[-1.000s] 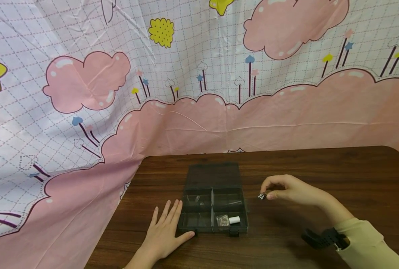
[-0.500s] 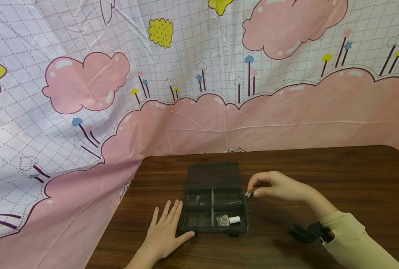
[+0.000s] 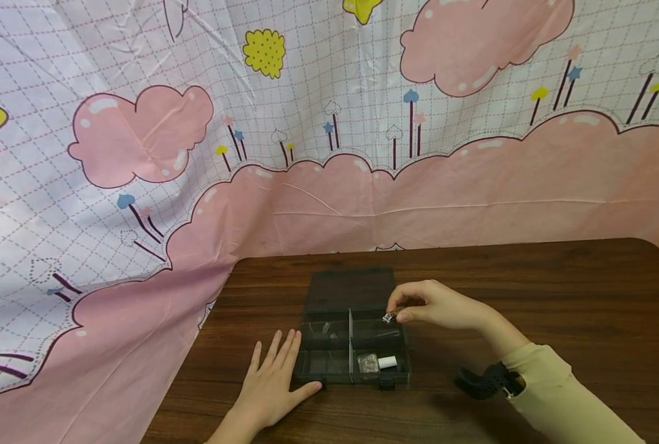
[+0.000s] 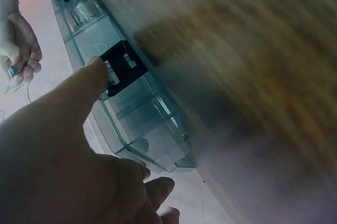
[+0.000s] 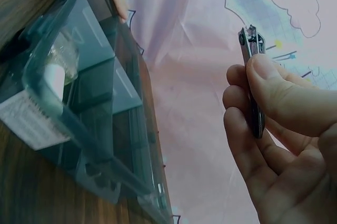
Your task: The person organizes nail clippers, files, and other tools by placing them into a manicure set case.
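Note:
A dark see-through compartment box [image 3: 323, 364] lies on the table with its lid [image 3: 351, 288] folded back. My left hand [image 3: 270, 382] rests flat at its left side, fingers spread, the thumb by a black front latch [image 4: 124, 69]. My right hand [image 3: 437, 305] pinches a metal nail clipper [image 5: 253, 82] between thumb and fingers. In the head view the clipper overlaps the back right compartment from above. A nail polish bottle [image 3: 369, 364] with a white cap lies on its side in the front right compartment. Small clear bits [image 3: 329, 332] show in the back left one.
The box stands on a dark wooden table [image 3: 529, 296]. A patterned pink and white cloth [image 3: 307, 209] hangs behind and to the left. A black strap [image 3: 487, 379] sits on the right wrist. A white label [image 5: 34, 121] is stuck on the box's side.
My right hand has moved left with the nail clipper, from beside the box to over its back right compartment. The left hand has stayed in place.

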`<state>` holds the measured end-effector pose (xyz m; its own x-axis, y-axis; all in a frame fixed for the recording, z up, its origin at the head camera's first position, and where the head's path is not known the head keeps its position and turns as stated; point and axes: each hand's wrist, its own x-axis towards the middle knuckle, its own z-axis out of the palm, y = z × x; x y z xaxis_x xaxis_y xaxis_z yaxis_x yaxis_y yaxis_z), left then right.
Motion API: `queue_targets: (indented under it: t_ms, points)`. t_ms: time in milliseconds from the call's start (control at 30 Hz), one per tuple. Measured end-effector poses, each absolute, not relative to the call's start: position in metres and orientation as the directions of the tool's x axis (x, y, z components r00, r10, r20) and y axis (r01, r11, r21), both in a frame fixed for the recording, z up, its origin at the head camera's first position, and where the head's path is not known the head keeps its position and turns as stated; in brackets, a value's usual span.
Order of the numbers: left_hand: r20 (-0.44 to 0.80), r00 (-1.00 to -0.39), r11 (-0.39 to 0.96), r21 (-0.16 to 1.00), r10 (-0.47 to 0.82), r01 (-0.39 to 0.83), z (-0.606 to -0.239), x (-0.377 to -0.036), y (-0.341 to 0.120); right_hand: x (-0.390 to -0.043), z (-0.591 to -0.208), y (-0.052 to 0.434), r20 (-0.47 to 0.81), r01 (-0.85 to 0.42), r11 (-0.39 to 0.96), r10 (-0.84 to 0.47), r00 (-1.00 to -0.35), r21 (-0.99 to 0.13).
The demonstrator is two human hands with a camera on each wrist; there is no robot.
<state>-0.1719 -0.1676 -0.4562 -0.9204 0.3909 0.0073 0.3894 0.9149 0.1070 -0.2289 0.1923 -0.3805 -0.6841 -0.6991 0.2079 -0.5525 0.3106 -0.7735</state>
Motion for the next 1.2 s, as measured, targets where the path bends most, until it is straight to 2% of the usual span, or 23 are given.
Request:
queue_targets:
  t_ms: [400,800,1200]
  points:
    - [0.014,-0.921,0.916,0.094,0.39,0.39,-0.457,-0.172,-0.167,-0.234,-0.375,0.17,0.245,-0.581,0.258,-0.722,-0.647,-0.772]
    - [0.079,-0.912,0.908,0.095,0.402,0.408,-0.463,-0.175,-0.169,-0.237,-0.379,0.147,0.256,-0.583,0.251,-0.717,-0.648,-0.772]
    - [0.013,-0.922,0.917,0.103,0.387,0.386,-0.455,-0.172,-0.166,-0.241,-0.388,0.122,0.233,-0.532,0.202,-0.733,-0.639,-0.822]
